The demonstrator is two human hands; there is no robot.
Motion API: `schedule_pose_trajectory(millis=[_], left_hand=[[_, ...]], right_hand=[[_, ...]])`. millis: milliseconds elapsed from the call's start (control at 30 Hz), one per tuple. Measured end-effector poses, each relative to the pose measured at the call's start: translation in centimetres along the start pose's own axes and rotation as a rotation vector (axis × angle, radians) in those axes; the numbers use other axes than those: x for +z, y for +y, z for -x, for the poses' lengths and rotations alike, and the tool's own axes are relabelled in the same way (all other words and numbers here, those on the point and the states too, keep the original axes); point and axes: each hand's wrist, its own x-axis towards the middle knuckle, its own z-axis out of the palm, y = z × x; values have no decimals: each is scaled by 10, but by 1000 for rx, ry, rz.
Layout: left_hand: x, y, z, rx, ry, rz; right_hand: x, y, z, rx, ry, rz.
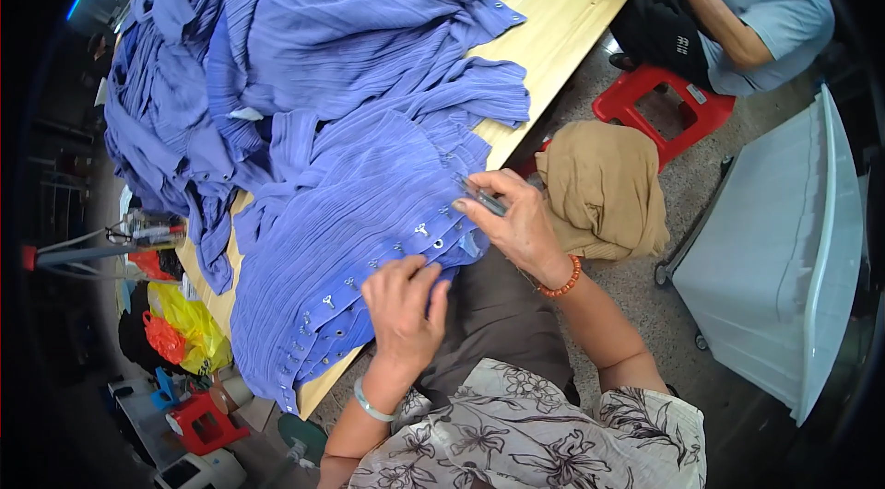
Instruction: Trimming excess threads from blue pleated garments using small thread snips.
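— Yellow plastic bag (192, 318), lower left of the frame. And the work, where is it?

— To the right of this. Blue ribbed garment (336, 217) is spread toward the centre, on the pale wooden table (558, 5), below a big heap (323, 33) of similar cloth.

— How would it handle?

— Soft, light and limp, I think; strong pulling could stretch the ribs. Better to hold it by the border with metal fasteners (421, 230), which looks firmer.

— And the hands?

— Left hand (403, 309), near the centre: fingers loosely bent over that border; I cannot tell if they pinch it. Right hand (518, 220), more right: thumb and fingers closed on a small dark tool (489, 201).

— Farther right?

— Tan cloth bundle (604, 199), then a white bin (761, 277).
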Motion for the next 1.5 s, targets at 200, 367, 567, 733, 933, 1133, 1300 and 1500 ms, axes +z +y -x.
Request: schedule_pose_trajectory(millis=[200,367,567,733,933,1133,1300,1500], left_hand=[[3,2,26,-14,-4,-23],[6,2,25,-17,-9,6],[2,2,27,-30,-29,7],[-5,-2,14,-26,82,112],[-8,-2,-28,-12,209,102],[8,-3,-58,-6,203,94],[12,-4,-59,-21,180,114],[12,-7,-58,-45,167,157]], right_hand=[[1,0,1,26,40,-94],[-4,-10,-1,246,-33,-518],[-7,-13,-4,425,-68,-712],[-8,-12,-5,408,-72,-676],[-11,-18,-4,446,-98,-727],[-12,-15,0,444,-174,-833],[-15,-9,-1,452,-241,-839],[-11,-10,-2,466,-237,-861]])
